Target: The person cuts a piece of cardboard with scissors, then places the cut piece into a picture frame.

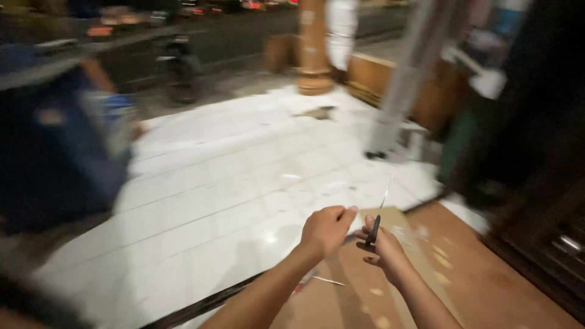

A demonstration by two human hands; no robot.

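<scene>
Under your hands lies a brown board (420, 286) at the edge of a wide white tiled floor (244, 176) (all blurred, with a pillar (314, 49) and dark street beyond). Your left hand (326, 230) is curled shut, whether on anything I cannot tell, just beside your right hand (384, 250), which clamps a thin-bladed knife (378, 216) upright. I'd keep that blade angled away from the left knuckles.

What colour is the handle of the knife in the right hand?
The knife handle is black, held in the right hand; the head view shows it, somewhat blurred.
</scene>
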